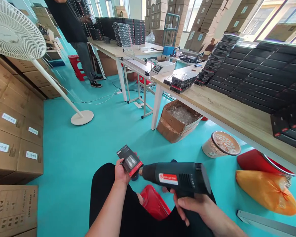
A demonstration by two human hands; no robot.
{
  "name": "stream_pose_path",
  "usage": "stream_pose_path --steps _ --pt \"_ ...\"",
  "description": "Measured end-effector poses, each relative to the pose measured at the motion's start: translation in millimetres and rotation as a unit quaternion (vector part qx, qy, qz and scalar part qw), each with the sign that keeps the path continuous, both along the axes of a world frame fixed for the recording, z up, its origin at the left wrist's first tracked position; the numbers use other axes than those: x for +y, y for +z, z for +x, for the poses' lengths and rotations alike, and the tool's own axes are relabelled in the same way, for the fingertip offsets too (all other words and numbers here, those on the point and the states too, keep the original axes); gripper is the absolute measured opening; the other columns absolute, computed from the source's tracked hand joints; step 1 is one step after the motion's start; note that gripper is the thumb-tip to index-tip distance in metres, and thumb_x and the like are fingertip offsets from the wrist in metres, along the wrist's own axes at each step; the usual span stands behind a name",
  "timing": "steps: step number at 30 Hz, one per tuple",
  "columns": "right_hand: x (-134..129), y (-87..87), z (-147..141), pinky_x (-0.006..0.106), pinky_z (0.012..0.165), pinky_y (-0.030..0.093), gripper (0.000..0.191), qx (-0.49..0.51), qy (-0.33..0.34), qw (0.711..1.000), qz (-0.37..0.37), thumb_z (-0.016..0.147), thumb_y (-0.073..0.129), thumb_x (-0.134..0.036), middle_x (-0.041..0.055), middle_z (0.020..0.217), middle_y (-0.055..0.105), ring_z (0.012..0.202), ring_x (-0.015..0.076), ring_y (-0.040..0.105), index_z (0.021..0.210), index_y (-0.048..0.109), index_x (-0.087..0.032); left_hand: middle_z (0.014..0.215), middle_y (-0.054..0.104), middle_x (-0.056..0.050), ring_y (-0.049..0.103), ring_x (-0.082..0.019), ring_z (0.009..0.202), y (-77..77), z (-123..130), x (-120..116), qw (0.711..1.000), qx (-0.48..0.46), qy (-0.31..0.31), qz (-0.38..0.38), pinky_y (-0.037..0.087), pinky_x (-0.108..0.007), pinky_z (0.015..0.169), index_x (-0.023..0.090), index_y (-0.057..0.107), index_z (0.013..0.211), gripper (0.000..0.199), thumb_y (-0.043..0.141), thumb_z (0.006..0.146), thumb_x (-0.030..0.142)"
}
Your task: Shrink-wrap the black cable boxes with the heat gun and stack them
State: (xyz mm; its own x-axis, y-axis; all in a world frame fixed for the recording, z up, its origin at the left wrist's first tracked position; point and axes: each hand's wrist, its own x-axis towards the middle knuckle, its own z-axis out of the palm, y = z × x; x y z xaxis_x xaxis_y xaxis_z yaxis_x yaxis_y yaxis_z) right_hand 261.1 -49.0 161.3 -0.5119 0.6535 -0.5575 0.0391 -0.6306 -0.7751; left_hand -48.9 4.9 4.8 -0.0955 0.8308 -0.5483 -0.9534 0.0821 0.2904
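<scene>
In my left hand [122, 171] is a small black retail box [130, 160] with a red end and a pale product picture on its face. My fingers wrap its sides, and it is tilted over my lap. My right hand [191, 207] grips the handle of a dark heat gun [177, 177] with a red and white label. Its nozzle points left at the red end of the box, very close to it; I cannot tell if they touch. Between my legs, low down, is a red plastic object [154, 202], partly hidden.
On the right, a wooden table [224, 98] carries stacked black boxes [256, 72] and film-wrapped ones [181, 80]. Below stand an open carton [175, 121], a waste basket [219, 144] and an orange bag [263, 191]. A fan [54, 82] and cartons [14, 125] line the left. A person [76, 36] stands behind.
</scene>
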Motion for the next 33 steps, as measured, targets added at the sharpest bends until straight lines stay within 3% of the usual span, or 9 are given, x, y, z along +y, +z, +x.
stream_pose_path --steps 2,5,10,15,17,20,25,29,33 --pt "1 0.8 9 0.029 0.054 0.045 0.039 -0.005 -0.050 0.999 -0.018 0.077 0.075 -0.044 0.0026 0.071 0.064 0.060 0.0166 0.056 0.102 0.072 -0.015 0.095 0.078 -0.013 0.075 -0.032 0.091 2.0 3 -1 1.000 0.018 -0.019 0.005 0.060 -0.047 0.083 0.013 0.069 0.109 0.039 0.053 0.074 0.018" --pt "10 3.6 19 0.028 0.051 0.044 0.038 0.000 -0.071 0.997 -0.032 0.074 0.078 -0.041 0.0033 0.077 0.065 0.059 0.0155 0.056 0.101 0.073 -0.014 0.078 0.076 -0.010 0.073 -0.028 0.073 1.0 6 -1 0.997 0.057 -0.054 -0.018 0.060 -0.042 0.072 0.014 0.070 0.090 0.029 0.056 0.065 0.013" --pt "28 12.9 27 0.027 0.054 0.046 0.033 -0.021 -0.082 0.996 -0.014 0.075 0.078 -0.038 0.0035 0.080 0.067 0.063 0.0148 0.057 0.099 0.073 -0.015 0.080 0.077 -0.013 0.072 -0.030 0.070 -0.7 14 0 0.990 0.093 -0.096 -0.037 0.059 -0.045 0.070 0.011 0.072 0.090 0.031 0.056 0.064 0.017" --pt "28 21.5 28 0.029 0.053 0.043 0.037 -0.048 0.023 0.999 -0.006 0.076 0.076 -0.043 0.0017 0.066 0.064 0.057 0.0156 0.054 0.098 0.070 -0.014 0.077 0.076 -0.015 0.072 -0.031 0.070 -0.2 14 0 0.991 0.095 -0.078 -0.049 0.060 -0.045 0.069 0.011 0.071 0.087 0.029 0.056 0.063 0.018" --pt "23 21.3 23 0.031 0.057 0.045 0.037 -0.074 0.063 0.995 0.005 0.076 0.075 -0.046 0.0006 0.064 0.061 0.060 0.0170 0.055 0.097 0.070 -0.015 0.079 0.076 -0.015 0.072 -0.032 0.070 -1.2 14 0 0.992 0.083 -0.080 -0.043 0.060 -0.046 0.070 0.010 0.072 0.089 0.032 0.056 0.062 0.018" --pt "15 18.0 15 0.033 0.062 0.048 0.039 -0.101 0.046 0.993 0.029 0.079 0.072 -0.050 -0.0012 0.065 0.058 0.063 0.0175 0.054 0.097 0.069 -0.016 0.082 0.077 -0.016 0.073 -0.033 0.073 -3.3 14 1 0.993 0.072 -0.081 -0.037 0.060 -0.048 0.072 0.009 0.072 0.093 0.036 0.057 0.061 0.018" --pt "13 16.3 7 0.032 0.057 0.045 0.032 -0.078 0.086 0.993 0.029 0.080 0.071 -0.046 -0.0013 0.062 0.057 0.060 0.0172 0.053 0.091 0.067 -0.016 0.078 0.075 -0.013 0.071 -0.030 0.068 -4.9 15 2 0.991 0.098 -0.071 -0.059 0.059 -0.043 0.066 0.011 0.070 0.087 0.033 0.055 0.059 0.017" --pt "38 20.1 -10 0.033 0.059 0.046 0.023 -0.106 0.018 0.991 0.082 0.082 0.069 -0.038 -0.0021 0.062 0.059 0.060 0.0171 0.055 0.094 0.065 -0.018 0.069 0.071 -0.008 0.067 -0.025 0.058 -5.9 21 2 0.985 0.129 -0.090 -0.069 0.055 -0.037 0.058 0.014 0.067 0.081 0.028 0.054 0.056 0.013" --pt "73 35.7 -42 0.031 0.057 0.046 0.019 -0.070 0.021 0.992 0.100 0.078 0.069 -0.031 -0.0030 0.060 0.062 0.055 0.0160 0.055 0.093 0.063 -0.020 0.059 0.062 -0.001 0.059 -0.020 0.048 -10.1 26 2 0.982 0.139 -0.099 -0.082 0.046 -0.030 0.048 0.017 0.062 0.075 0.026 0.054 0.052 0.009"
